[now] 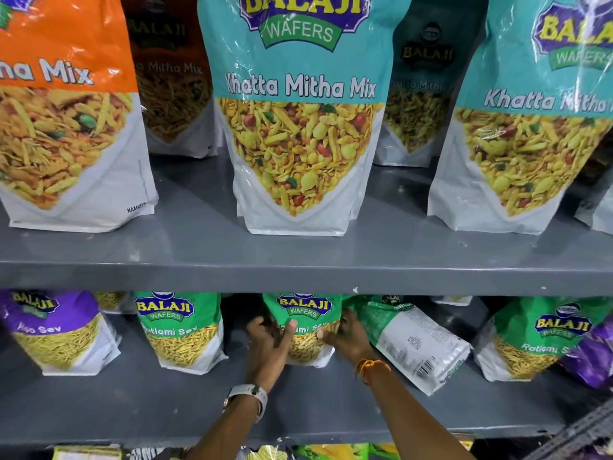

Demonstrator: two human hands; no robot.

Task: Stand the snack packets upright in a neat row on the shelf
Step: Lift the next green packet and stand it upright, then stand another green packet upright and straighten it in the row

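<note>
On the lower grey shelf [139, 410] a green Ratlami Sev packet [303, 312] stands upright in the middle. My left hand [270, 346] grips its left side and my right hand [345, 336] grips its right side. Just to its right another green packet [411, 343] lies tilted with its white back showing. A further green packet [180, 330] stands upright to the left, and a purple Aloo Sev packet [56, 330] stands at far left. At the right a green packet [530, 340] leans a little.
The upper grey shelf [298, 260] holds large upright packets: an orange one [66, 111] at left and teal Khatta Mitha Mix packets [298, 111] in the middle and at right [530, 127]. A purple packet [593, 360] sits at the lower shelf's far right.
</note>
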